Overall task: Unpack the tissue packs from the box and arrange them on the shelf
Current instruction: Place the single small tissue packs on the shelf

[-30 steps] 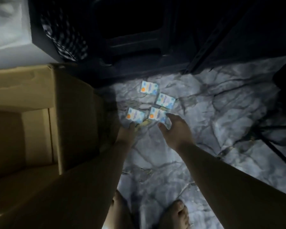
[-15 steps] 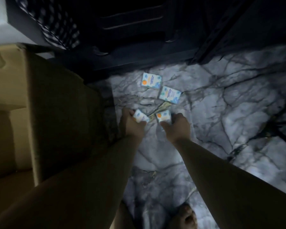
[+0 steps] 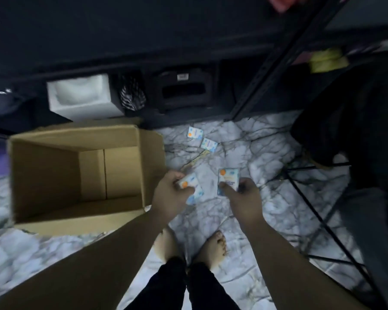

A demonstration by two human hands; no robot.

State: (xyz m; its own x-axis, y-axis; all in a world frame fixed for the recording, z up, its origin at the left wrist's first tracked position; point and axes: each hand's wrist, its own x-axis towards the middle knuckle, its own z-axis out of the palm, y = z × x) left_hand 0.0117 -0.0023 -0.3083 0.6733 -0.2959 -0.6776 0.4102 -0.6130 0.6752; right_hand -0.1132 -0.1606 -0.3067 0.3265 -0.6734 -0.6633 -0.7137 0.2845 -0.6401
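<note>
My left hand [image 3: 169, 194] grips one small blue-and-white tissue pack [image 3: 192, 189] with an orange dot. My right hand [image 3: 242, 198] pinches a second tissue pack [image 3: 228, 179], held upright. Both packs are lifted above the marble floor. Two more tissue packs lie on the floor farther away, one [image 3: 194, 133] close to the shelf base and one [image 3: 208, 144] just right of it. The open cardboard box [image 3: 76, 135] stands on the floor to the left, and no packs show inside it. The dark shelf [image 3: 267, 70] rises ahead.
A white foam block [image 3: 83, 95] and a dark appliance [image 3: 184, 90] sit under the shelf. A black stand with thin legs [image 3: 323, 220] and a dark bag [image 3: 345, 119] occupy the right. My bare feet [image 3: 211, 245] stand on the marble floor.
Both hands closed on the two nearest packs and lifted them off the floor. The view pulled up and back, so the box and shelf now appear farther away.
</note>
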